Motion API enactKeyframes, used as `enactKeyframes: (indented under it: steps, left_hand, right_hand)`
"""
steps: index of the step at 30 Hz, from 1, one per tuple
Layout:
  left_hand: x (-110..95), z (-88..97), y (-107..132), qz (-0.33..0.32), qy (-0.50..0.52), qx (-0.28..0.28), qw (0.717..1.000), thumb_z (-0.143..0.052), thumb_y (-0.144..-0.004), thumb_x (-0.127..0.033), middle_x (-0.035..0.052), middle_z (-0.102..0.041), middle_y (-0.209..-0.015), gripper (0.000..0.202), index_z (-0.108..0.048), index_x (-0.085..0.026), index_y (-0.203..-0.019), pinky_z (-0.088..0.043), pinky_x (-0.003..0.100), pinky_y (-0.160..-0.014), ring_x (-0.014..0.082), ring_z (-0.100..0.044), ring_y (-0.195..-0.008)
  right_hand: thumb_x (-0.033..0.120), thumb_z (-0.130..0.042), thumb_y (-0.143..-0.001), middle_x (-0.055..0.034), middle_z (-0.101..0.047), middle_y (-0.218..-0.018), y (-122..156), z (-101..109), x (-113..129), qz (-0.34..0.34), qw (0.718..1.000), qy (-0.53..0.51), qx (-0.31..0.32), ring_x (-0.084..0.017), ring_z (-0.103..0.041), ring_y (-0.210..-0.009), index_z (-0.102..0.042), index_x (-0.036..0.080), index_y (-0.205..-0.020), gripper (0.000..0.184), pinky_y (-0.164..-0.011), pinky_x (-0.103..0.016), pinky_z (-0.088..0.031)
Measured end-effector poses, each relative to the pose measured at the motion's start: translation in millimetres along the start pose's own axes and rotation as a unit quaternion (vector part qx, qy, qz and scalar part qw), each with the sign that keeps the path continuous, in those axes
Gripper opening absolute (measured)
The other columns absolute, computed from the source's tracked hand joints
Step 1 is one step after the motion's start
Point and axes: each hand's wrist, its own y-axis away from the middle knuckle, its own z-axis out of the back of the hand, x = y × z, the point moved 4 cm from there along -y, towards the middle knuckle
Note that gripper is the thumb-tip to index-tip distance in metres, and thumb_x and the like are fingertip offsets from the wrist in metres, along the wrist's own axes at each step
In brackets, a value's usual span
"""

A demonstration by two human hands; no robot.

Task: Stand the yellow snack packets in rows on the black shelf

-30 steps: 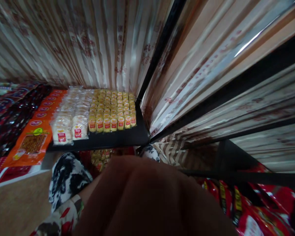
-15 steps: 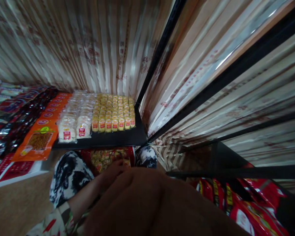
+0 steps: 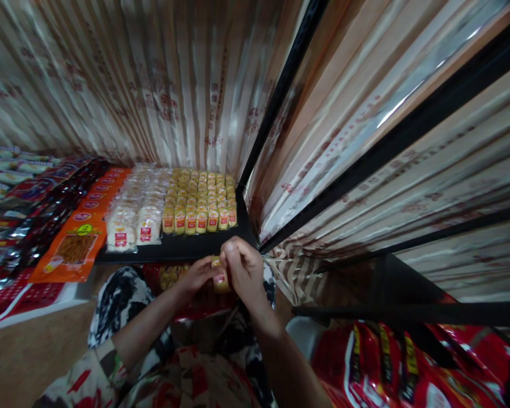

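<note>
My left hand [image 3: 196,276] and my right hand [image 3: 243,267] meet just below the front edge of a black shelf [image 3: 182,248]. Both pinch one small yellow snack packet [image 3: 218,279] between their fingers. Under the hands sits an open red bag [image 3: 187,283] with more of the same yellow packets. On the shelf stand rows of yellow packets [image 3: 198,204] with red labels, and beside them white packets [image 3: 134,212].
Orange snack bags [image 3: 79,238] and dark glossy bags [image 3: 29,215] lie left of the white packets. Red bags [image 3: 391,362] fill the lower right. Tall striped packages [image 3: 153,85] hang behind and to the right, split by black shelf posts [image 3: 280,90].
My right arm has moved away from the camera and no longer blocks the view. Both hands have risen from the red bag holding a yellow packet between them.
</note>
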Motion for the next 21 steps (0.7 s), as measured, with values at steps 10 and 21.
enactKeyframes:
  steps: [10,21]
  left_hand:
    - [-24.1,-15.7,-60.9,-0.064,-0.028,-0.106,0.992,-0.063,-0.067,-0.024,0.0003,-0.063,-0.076,0.026,-0.058,-0.014,-0.091,-0.045,0.021,-0.064,0.0105,-0.057,-0.067]
    - [-13.0,-27.5,-123.4,-0.126,-0.124,-0.148,0.973,-0.057,-0.073,-0.011,0.0069,-0.064,-0.1,0.035,-0.055,-0.016,-0.107,-0.049,0.026,-0.08,0.0137,-0.061,-0.086]
  right_hand:
    - [0.036,-0.055,-0.079,-0.01,-0.056,-0.119,18.6,11.9,-117.1,-0.051,0.963,0.263,0.012,-0.024,-0.05,-0.111,-0.046,0.02,-0.126,0.05,-0.095,-0.04,-0.041]
    - [0.023,-0.045,-0.081,-0.0148,-0.055,-0.113,-16.8,18.5,-171.6,-0.08,0.953,0.271,-0.107,-0.022,-0.052,-0.104,-0.043,0.012,-0.127,0.048,-0.089,-0.036,-0.044]
